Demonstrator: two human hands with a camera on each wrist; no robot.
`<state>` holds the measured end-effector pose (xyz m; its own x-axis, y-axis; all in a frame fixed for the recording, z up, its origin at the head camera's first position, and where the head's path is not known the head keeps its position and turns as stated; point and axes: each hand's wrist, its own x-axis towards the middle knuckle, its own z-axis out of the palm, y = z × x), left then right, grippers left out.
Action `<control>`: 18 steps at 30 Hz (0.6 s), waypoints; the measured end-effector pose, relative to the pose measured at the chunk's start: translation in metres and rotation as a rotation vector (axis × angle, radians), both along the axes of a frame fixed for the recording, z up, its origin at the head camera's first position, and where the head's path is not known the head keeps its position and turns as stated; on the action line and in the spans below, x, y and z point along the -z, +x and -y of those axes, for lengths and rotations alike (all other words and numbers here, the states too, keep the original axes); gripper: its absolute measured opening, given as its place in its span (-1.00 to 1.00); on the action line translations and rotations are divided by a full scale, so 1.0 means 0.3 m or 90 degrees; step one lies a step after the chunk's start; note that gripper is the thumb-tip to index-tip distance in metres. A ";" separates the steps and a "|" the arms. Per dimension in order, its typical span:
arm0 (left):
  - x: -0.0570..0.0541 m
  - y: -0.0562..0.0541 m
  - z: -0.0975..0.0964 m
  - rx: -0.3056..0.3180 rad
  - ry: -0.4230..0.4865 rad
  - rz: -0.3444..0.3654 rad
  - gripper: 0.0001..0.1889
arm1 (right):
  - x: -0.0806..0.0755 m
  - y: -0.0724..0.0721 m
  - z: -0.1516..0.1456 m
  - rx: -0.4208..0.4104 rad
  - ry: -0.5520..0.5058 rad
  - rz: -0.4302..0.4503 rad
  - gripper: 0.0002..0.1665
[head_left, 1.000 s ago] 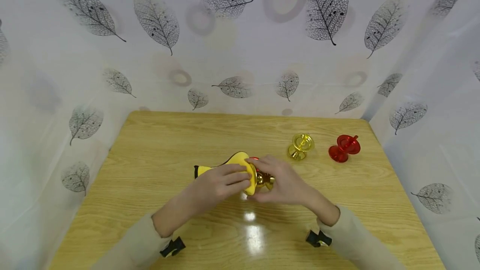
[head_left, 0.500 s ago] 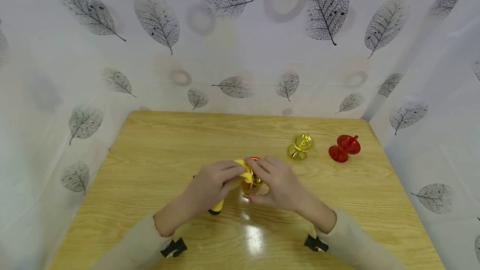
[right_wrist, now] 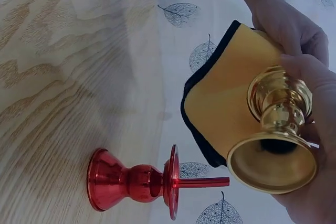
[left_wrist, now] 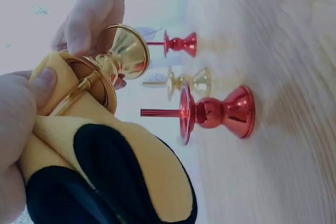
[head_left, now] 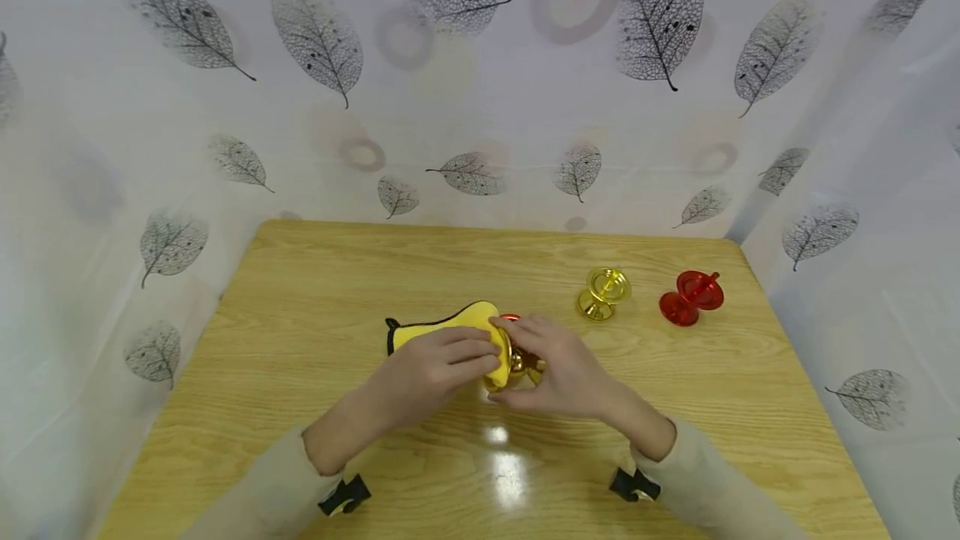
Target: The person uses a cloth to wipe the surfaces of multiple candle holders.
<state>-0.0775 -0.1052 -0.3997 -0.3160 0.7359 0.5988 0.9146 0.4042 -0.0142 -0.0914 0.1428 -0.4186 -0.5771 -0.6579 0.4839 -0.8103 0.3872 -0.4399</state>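
My right hand (head_left: pixel 562 367) grips a gold candlestick (right_wrist: pixel 278 111), tilted on its side in the air, its hollow base flaring away from the cloth. My left hand (head_left: pixel 433 369) pinches a yellow cloth with black edging (left_wrist: pixel 152 156) against the candlestick's dish. The thumb (left_wrist: pixel 44 82) lies on the cloth beside the dish, and the candlestick's spike shows among the folds in the left wrist view. A red candlestick (left_wrist: pixel 210 113) stands upright on the table just beyond the hands; in the head view they hide most of it.
Farther back on the wood-grain table (head_left: pixel 360 273) stand a second gold candlestick (head_left: pixel 603 293) and, to its right, another red candlestick (head_left: pixel 690 298). A white curtain with leaf prints (head_left: pixel 480 107) hangs behind the table and along both sides.
Half a second ago the cloth was bunched and partly hung toward me; now it stretches out leftward again as the left hand has turned. The right hand keeps the candlestick in nearly the same place.
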 end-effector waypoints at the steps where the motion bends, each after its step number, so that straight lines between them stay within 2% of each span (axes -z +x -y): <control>1: 0.001 0.001 0.000 0.002 -0.006 -0.014 -0.61 | -0.001 0.000 -0.003 -0.008 -0.005 0.028 -0.01; 3: 0.002 0.002 0.000 0.007 -0.008 -0.021 -0.61 | -0.002 0.001 -0.005 -0.013 -0.007 0.050 -0.02; 5: 0.005 0.003 -0.001 0.007 0.001 -0.009 -0.60 | -0.003 0.002 -0.005 -0.010 0.000 0.038 0.00; 9: 0.015 0.004 -0.004 -0.008 0.042 0.066 -0.61 | 0.002 0.003 0.001 0.017 0.038 -0.069 0.02; 11: 0.019 0.002 -0.007 -0.015 0.078 0.132 -0.66 | 0.005 -0.001 0.004 0.025 0.052 -0.143 0.03; 14: 0.022 -0.006 -0.004 -0.008 0.146 0.273 -0.77 | 0.011 -0.009 0.010 0.032 0.054 -0.241 0.05; 16: 0.023 -0.012 0.001 -0.003 0.191 0.371 -0.82 | 0.017 -0.012 0.010 0.031 0.042 -0.278 0.08; 18: 0.025 -0.015 0.011 -0.002 0.228 0.440 -0.83 | 0.022 -0.013 0.010 0.031 0.032 -0.293 0.10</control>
